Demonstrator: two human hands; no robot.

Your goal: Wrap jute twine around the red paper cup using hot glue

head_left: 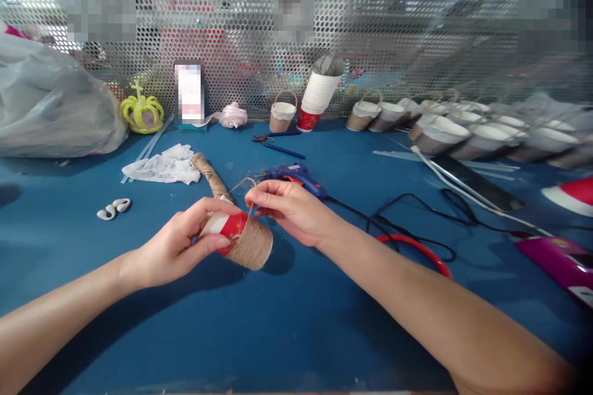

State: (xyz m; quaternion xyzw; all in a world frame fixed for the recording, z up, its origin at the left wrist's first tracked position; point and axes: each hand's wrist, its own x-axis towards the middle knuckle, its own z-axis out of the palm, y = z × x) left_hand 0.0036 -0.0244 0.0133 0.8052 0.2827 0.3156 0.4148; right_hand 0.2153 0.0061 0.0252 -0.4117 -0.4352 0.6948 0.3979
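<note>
My left hand (pixel 183 237) grips a red and white paper cup (pixel 235 225) by its rim end, tilted on its side above the table. Brown twine (pixel 252 244) is wound in close rows round the base half of the cup. Between the thumb and fingers of my right hand (pixel 282 207) a strand of that twine is pinched, just above the wound part. A loop of the strand runs back towards a long roll of twine (pixel 210 176) lying behind my left hand. Beyond my right hand lies a blue glue gun (pixel 296 178), partly hidden by it.
Blue-handled pliers (pixel 278 143), a small twine-wrapped basket (pixel 282 116) and a stack of paper cups (pixel 320 92) are at the back. Several similar baskets (pixel 491 136) fill the back right. White lace (pixel 164 165) and earbuds (pixel 113 208) lie left; black cable (pixel 393 207) and a phone (pixel 477 182) lie right.
</note>
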